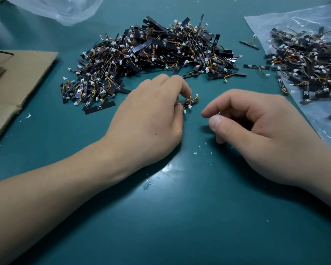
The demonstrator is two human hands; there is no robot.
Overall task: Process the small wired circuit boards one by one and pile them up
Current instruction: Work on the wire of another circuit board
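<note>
Left hand (pixel 151 113) tight around 1 board (pixel 190 101)

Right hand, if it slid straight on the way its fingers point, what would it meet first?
Most likely the small wired board pinched by the left hand, with that hand's fingers right behind it. The right hand points left across a short gap; depth is hard to judge.

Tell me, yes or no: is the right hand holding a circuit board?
No: the right hand is curled with no board in it, while the left hand pinches the wired circuit board.
</note>
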